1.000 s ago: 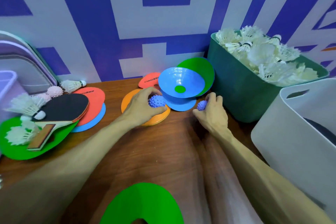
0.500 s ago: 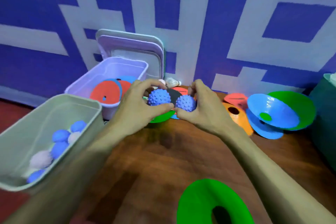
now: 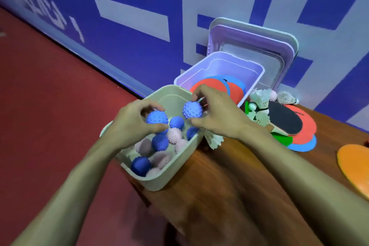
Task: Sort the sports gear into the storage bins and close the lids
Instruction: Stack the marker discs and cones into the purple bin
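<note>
My left hand (image 3: 133, 124) grips a blue spiky ball (image 3: 157, 119) just above the pale green bin (image 3: 159, 181) at the table's left end. My right hand (image 3: 215, 114) pinches a second blue spiky ball (image 3: 192, 110) over the same bin's far side. Several blue and pale pink spiky balls (image 3: 157, 146) lie inside the bin. Behind it stands a lilac bin (image 3: 221, 62) holding red and blue flat discs (image 3: 229, 88).
Lids (image 3: 259, 46) lean on the wall behind the lilac bin. To the right lie shuttlecocks (image 3: 261, 98), a black table tennis bat (image 3: 283, 120) on red, blue and green discs, and an orange disc (image 3: 355, 168). The table's left edge drops to a red floor (image 3: 40, 126).
Both hands carried their blue spiky balls leftward from the discs by the green shuttlecock bin to above the pale green ball bin; my view swung left with them.
</note>
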A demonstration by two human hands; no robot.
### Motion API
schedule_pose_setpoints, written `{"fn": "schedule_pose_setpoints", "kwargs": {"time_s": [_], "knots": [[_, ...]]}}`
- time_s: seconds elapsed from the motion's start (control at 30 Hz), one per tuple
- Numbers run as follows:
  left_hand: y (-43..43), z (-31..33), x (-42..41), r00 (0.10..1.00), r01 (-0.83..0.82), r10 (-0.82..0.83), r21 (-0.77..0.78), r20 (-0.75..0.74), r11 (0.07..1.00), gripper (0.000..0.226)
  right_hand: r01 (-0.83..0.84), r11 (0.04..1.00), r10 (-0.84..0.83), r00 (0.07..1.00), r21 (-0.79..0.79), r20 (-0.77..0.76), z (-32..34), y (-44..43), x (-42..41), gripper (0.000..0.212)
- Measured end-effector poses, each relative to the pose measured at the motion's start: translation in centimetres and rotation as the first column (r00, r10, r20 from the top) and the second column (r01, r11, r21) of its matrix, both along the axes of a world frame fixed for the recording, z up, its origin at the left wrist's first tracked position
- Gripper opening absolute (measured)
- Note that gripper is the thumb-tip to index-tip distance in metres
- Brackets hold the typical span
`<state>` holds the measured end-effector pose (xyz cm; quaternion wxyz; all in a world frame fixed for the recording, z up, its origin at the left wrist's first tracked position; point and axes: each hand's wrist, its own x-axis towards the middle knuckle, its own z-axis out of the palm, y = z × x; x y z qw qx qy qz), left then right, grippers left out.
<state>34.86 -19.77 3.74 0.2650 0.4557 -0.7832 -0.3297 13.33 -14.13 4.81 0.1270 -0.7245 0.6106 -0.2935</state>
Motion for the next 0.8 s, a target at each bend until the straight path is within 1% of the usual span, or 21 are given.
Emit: {"fn": "schedule_pose_setpoints", "kwargs": {"time_s": [0.1, 0.17, 0.23, 0.3, 0.4, 0.47, 0.53, 0.6, 0.67, 0.73, 0.8], "knots": [[-1.4, -1.7, 0.4, 0.997, 0.021, -0.024, 0.029, 0.077, 0.999, 0.039, -0.049, 0.997, 0.055, 0.995, 0.064, -0.083, -1.2, -2.3, 1.8, 0.041], [-1.9, -2.7, 0.1, 0.989, 0.080, -0.087, 0.061, 0.121, 0.995, 0.034, -0.060, 0.992, 0.076, 0.985, 0.107, -0.153, -1.9, -3.2, 2.5, 0.041], [-2.3, -3.5, -0.3, 0.969, 0.136, -0.150, 0.084, 0.195, 0.987, 0.031, -0.051, 0.988, 0.084, 0.971, 0.148, -0.226, -2.5, -3.8, 2.8, 0.036], [-2.6, -4.1, -0.5, 0.960, 0.136, -0.152, 0.081, 0.235, 0.987, 0.028, -0.032, 0.986, 0.076, 0.959, 0.163, -0.273, -2.9, -3.8, 2.6, 0.026], [-2.7, -4.1, -1.2, 0.974, 0.094, -0.093, 0.007, 0.207, 0.996, 0.021, 0.007, 0.992, 0.027, 0.965, 0.130, -0.260, -2.7, -3.1, 1.7, 0.015], [-2.1, -3.6, -2.0, 0.989, 0.048, -0.048, 0.002, 0.141, 0.999, 0.030, 0.046, 0.995, -0.026, 0.978, 0.091, -0.209, -2.2, -2.0, 0.6, 0.011], [-1.1, -2.7, -3.2, 0.999, 0.036, -0.036, -0.001, 0.035, 0.999, 0.040, 0.094, 0.995, -0.086, 0.979, 0.037, -0.186, -1.4, -0.4, -0.8, 0.008], [0.4, -1.6, -5.0, 0.995, 0.087, -0.090, -0.068, -0.043, 0.994, 0.039, 0.155, 0.988, -0.154, 0.967, -0.007, -0.203, -0.8, 1.6, -2.5, 0.005], [2.1, -0.5, -7.3, 0.981, 0.163, -0.177, -0.163, -0.075, 0.973, 0.036, 0.228, 0.974, -0.225, 0.951, -0.010, -0.210, -0.4, 4.0, -4.6, 0.003], [3.9, 0.3, -9.8, 0.962, 0.240, -0.263, -0.228, -0.073, 0.944, 0.033, 0.298, 0.954, -0.291, 0.932, 0.003, -0.217, -0.2, 6.4, -6.8, 0.004], [5.5, 0.8, -12.5, 0.934, 0.334, -0.356, -0.264, -0.041, 0.905, 0.028, 0.368, 0.930, -0.356, 0.908, 0.016, -0.223, -0.3, 8.6, -8.9, 0.007]]}}
